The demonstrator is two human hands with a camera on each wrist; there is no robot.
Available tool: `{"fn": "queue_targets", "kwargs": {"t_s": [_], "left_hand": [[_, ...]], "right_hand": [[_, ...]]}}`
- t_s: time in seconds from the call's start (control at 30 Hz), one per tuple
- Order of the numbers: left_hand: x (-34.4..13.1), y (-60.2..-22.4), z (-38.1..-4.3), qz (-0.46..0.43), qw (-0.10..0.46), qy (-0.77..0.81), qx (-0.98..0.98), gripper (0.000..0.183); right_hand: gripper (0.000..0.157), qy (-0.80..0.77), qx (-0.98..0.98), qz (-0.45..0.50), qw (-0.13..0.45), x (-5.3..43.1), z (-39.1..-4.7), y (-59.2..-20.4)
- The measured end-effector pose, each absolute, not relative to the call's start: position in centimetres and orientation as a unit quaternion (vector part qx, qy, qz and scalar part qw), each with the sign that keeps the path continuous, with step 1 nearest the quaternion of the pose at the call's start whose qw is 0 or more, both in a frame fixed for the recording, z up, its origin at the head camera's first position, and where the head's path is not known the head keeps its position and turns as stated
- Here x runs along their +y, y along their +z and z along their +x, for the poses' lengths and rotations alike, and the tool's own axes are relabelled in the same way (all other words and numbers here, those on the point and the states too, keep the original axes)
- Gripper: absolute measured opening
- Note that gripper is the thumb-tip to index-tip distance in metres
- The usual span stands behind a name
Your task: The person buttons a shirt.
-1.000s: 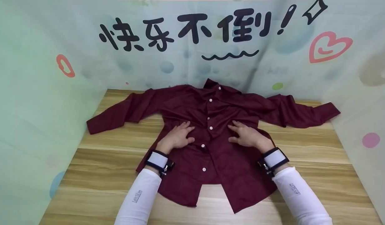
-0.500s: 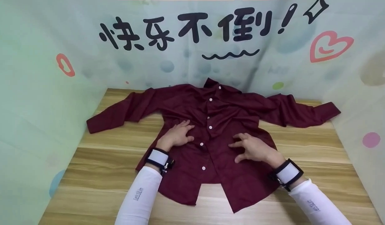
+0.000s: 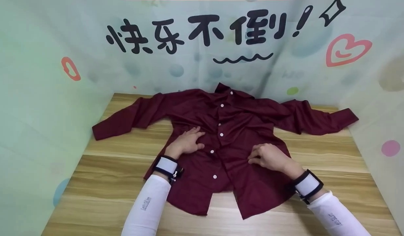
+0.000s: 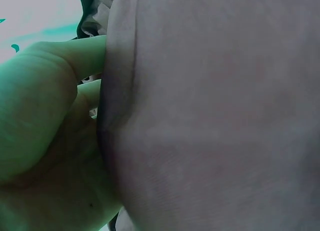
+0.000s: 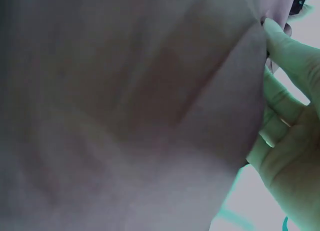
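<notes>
A maroon cloth shirt [image 3: 236, 144] spans the wood-grain surface [image 3: 103, 186] sideways, edge to edge; left hand [image 3: 186, 141] rests fingers-extended, right hand [image 3: 269, 158] pinches cloth.

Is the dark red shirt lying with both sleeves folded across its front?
No, both sleeves extend outward from the shirt, toward opposite sides.

A pale blue-green printed fabric backdrop [image 3: 87, 42] encloses a light-brown wood-grain tabletop [image 3: 113, 177] on 3 sides. Its back panel bears 4 bold black Chinese characters [image 3: 207, 32], a black wavy line [image 3: 243, 58] beneath 2 of them, and a coral-pink heart outline [image 3: 348, 53] at the right. Light whitens the tabletop's near middle.
</notes>
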State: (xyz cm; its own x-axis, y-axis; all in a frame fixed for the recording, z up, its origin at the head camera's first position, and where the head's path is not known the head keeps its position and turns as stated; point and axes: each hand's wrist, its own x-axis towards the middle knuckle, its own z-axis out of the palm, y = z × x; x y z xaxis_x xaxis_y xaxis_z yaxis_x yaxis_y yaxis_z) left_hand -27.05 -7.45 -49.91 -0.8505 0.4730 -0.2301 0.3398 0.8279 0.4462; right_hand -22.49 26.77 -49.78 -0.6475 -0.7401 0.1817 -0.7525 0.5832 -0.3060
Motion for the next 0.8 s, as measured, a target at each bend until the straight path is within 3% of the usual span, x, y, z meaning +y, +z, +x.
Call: {"fn": "queue_targets", "kwargs": {"t_s": [0.17,0.47,0.7,0.8], "left_hand": [[-7.5,-49.9,-27.1,0.212,0.173,0.198,0.941,0.060],[-7.4,-50.0,-27.1,0.207,0.172,0.199,0.942,0.059],[-7.3,-49.9,-27.0,0.206,0.165,0.204,0.943,0.058],[-7.4,-49.8,-27.0,0.205,0.164,0.205,0.943,0.058]], "right_hand": [[0.003,0.159,-0.891,0.425,0.009,27.6,-21.0,-48.4],[0.012,0.110,-0.902,0.403,-0.107,27.3,-19.7,-47.1],[0.019,0.165,-0.902,0.398,-0.004,23.7,-22.5,-46.8],[0.031,0.179,-0.903,0.390,-0.007,21.5,-24.3,-47.0]]}}
